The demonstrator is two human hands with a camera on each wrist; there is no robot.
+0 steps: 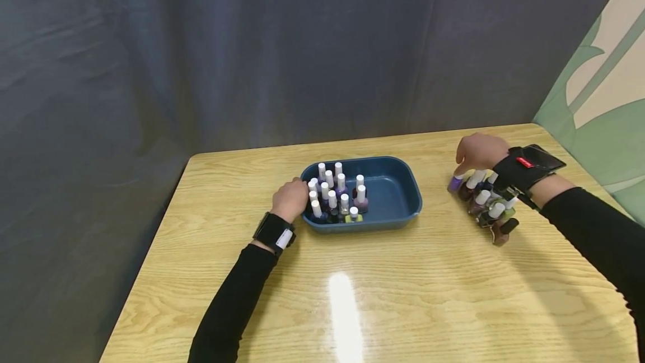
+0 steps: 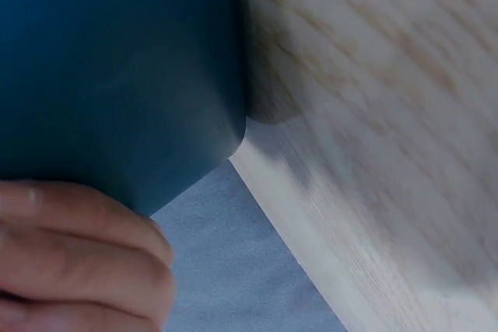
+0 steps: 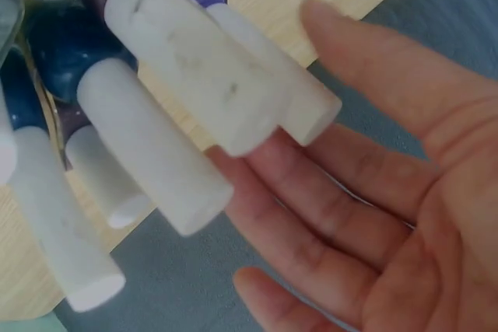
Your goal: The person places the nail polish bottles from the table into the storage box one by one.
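Note:
A blue tray sits mid-table, with several white-capped nail polish bottles standing in its left half. My left hand is at the tray's left rim, fingers curled against the outer wall. On the table to the right stands a cluster of nail polish bottles, one of them tipped over at the front. My right hand hovers over the back of the cluster. Its palm is open, with straight fingers next to the white caps.
The wooden table has bare surface in front of the tray and between tray and cluster. A dark curtain hangs behind, and a green patterned wall is at right. The table's left edge lies close to the tray.

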